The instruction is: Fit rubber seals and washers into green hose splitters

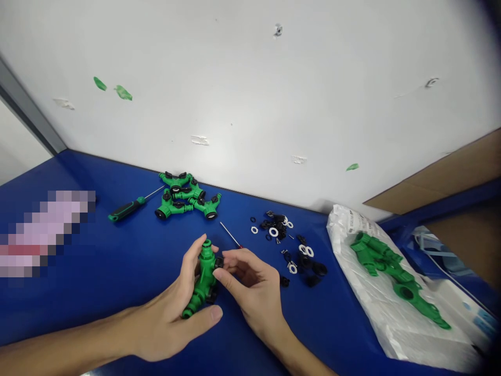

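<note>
A green plastic hose splitter (205, 277) with two black knobs rests in my left hand (176, 308), whose fingers lie along its far side and whose thumb reaches toward its near side. My right hand (250, 284) pinches the upper black knob (219, 262) between thumb and fingertips. The lower black knob (212, 296) shows beside my left thumb. Just past my right fingers lies a thin screwdriver (230, 234), its handle mostly hidden by that hand.
Several green splitters (183, 196) lie at the back, near a green-handled screwdriver (127, 209). White washers (273, 232), screws and black parts (313, 266) are scattered at right. A white plastic bag (364, 313) bears green splitter bodies (399, 277). A white wall (242, 94) bounds the blue table (97, 261).
</note>
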`<state>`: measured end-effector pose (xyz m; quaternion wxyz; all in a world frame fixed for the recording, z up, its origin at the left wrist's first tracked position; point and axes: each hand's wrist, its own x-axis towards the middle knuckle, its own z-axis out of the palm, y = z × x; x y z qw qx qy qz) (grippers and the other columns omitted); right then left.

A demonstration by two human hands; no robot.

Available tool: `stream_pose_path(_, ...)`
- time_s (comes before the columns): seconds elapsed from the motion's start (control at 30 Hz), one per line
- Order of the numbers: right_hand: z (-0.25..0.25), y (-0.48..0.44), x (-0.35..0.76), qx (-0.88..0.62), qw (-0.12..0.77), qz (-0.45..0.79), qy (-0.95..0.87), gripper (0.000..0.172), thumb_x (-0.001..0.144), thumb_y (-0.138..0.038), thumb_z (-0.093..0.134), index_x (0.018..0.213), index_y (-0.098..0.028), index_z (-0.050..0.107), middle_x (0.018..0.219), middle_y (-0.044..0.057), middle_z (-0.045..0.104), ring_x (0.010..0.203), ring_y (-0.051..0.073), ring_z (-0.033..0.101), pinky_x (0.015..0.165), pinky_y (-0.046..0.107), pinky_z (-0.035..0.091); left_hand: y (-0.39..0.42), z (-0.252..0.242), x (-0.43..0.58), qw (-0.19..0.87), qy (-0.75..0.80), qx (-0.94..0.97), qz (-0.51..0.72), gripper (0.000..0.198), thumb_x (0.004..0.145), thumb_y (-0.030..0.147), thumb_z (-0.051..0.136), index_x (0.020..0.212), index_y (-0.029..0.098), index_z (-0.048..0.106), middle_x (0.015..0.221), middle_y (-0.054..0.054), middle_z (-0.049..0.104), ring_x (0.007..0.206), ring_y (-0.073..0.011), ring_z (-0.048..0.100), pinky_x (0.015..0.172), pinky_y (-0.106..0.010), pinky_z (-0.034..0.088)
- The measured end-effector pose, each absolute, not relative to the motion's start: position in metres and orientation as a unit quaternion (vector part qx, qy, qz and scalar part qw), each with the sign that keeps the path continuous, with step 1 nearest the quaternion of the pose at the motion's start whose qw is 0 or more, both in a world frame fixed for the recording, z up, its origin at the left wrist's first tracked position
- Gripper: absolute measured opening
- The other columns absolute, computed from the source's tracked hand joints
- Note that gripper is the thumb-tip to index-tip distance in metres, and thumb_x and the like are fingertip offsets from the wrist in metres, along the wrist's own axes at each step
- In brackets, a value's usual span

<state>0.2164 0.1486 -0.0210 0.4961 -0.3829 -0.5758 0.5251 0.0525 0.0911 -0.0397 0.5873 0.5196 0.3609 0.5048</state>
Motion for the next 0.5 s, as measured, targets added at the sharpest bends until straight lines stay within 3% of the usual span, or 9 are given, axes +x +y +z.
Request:
stream_pose_path(0.17,-0.021,0.147,0.216,-0.368,0.494,0.527,-0.585,0.009,0.072,-0.015,0.079,0.071,-0.024,0.075,0.076,0.001,0.064,0.065,0.013,0.06,0.055,0.023,0.051,0.089,-0.037,0.052,0.554,0.377,0.581,0.462,0.087,0.092,0.022,0.057,0.154,0.039,-0.002,0.161,-0.006,0.023,0.148,-0.0331,0.013,0.118,-0.058,0.006)
stream_pose_path(0.33,-0.02,0.147,0.217,-0.358,0.482,0.488,-0.634,0.009,0.076,-0.014,0.076,0.07,-0.02,0.073,0.071,0.0,0.062,0.065,0.012,0.058,0.058,0.023,0.049,0.094,-0.028,0.043,0.552,0.405,0.621,0.382,0.085,0.096,0.031,0.051,0.153,0.033,-0.012,0.161,-0.012,0.02,0.148,-0.0336,0.012,0.117,-0.059,0.01)
stream_pose_path(0.5,-0.018,0.149,0.219,-0.35,0.466,0.444,-0.681,0.007,0.08,-0.015,0.072,0.074,-0.018,0.073,0.075,0.001,0.06,0.067,0.012,0.057,0.063,0.025,0.05,0.1,-0.022,0.04,0.606,0.414,0.571,0.369,0.082,0.094,0.037,0.053,0.153,0.039,-0.003,0.162,-0.006,0.018,0.149,-0.0332,0.009,0.118,-0.058,0.008)
